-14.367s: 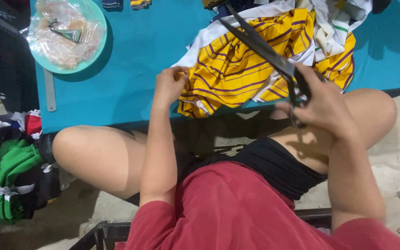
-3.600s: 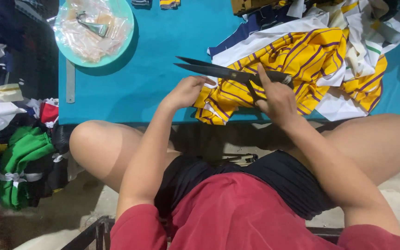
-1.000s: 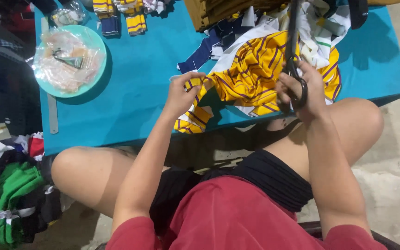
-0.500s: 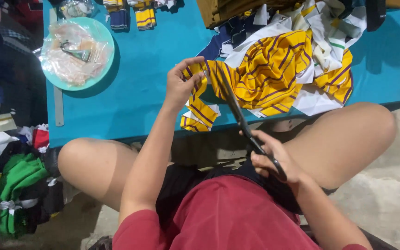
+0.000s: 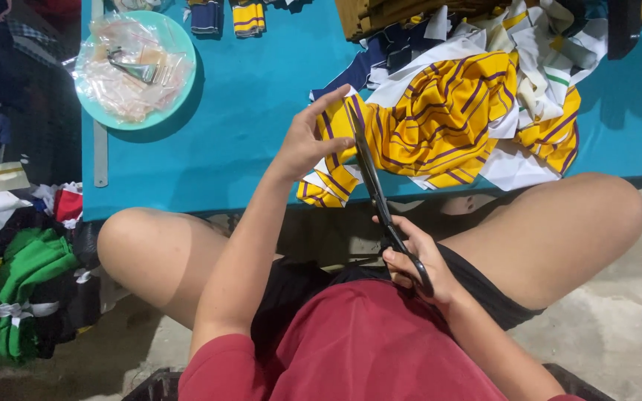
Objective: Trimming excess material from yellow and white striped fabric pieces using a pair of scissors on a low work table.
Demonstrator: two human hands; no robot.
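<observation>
At the worktop (image 5: 247, 96) edge the left hand (image 5: 302, 141) pinches soft, limp striped cloth (image 5: 440, 119), best held taut near the blades, while the right hand (image 5: 425, 263) grips the scissors (image 5: 373, 186).

Teal table (image 5: 261, 96) — striped cloth (image 5: 440, 119), round plate (image 5: 180, 82), ruler (image 5: 99, 152)

1. Strong, even light from above falls on the flat teal table (image 5: 261, 111); its colours look saturated.
2. The pile of yellow, purple-striped fabric (image 5: 440, 119) casts soft shadows to its right.
3. The left margin, with the heap of green cloth (image 5: 27, 275), sits dim.
4. Focus is sharp mid-frame; straight edges bow slightly near the borders.
</observation>
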